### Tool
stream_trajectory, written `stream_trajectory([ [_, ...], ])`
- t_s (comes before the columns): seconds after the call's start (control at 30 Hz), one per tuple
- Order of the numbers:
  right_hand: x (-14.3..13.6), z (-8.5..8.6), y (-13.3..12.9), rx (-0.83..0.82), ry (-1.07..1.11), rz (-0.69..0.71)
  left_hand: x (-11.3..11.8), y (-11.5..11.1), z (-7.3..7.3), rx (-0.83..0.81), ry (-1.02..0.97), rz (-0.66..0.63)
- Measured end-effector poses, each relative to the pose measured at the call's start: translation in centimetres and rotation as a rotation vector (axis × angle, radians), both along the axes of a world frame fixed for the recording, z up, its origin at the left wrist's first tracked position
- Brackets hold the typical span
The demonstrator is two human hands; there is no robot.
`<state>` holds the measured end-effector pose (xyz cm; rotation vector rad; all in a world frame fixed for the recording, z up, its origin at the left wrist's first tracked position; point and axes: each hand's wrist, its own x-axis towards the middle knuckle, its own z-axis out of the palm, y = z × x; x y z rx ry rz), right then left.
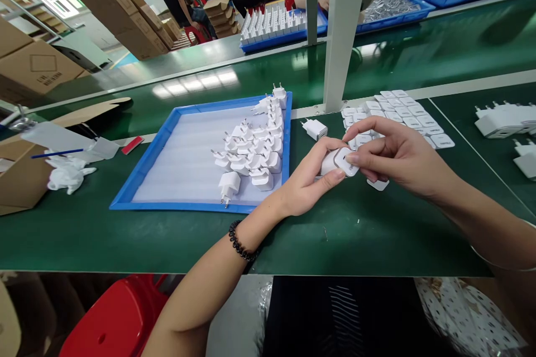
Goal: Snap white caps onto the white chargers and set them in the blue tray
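Note:
My left hand (307,181) is closed around a white charger body (329,163). Against its end my right hand (389,153) pinches a white rounded cover plate (347,163) with small dark print, between thumb and fingers. Rows of similar cover plates (412,114) lie on the green bench just beyond my right hand, and one loose plate (378,184) sits below it. A single plug charger (315,129) lies between the plates and the blue tray (167,129). Several white plug chargers (255,148) crowd the tray's right side, most with their pins up.
A grey post (341,39) rises behind my hands. White chargers (505,120) stand at the far right. On the left lie a red piece (133,145), a blue pen (57,153) and a cardboard box (20,178). Co-workers and filled blue trays (276,30) are across the bench.

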<state>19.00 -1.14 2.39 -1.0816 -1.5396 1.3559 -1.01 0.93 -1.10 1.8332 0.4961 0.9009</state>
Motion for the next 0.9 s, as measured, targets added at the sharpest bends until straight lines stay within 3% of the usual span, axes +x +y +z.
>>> stream_trajectory([
  [0.2,-0.3,0.0,-0.2,0.041,-0.005,-0.016,-0.1,0.0,0.3,-0.084,0.011,-0.003],
  [0.7,-1.2,-0.5,-1.1,0.064,-0.039,-0.035,-0.2,0.2,0.4,-0.107,0.035,-0.008],
  [0.9,-1.5,-1.3,-1.1,-0.059,0.179,0.092,-0.3,0.4,0.4,-0.157,-0.028,-0.022],
])
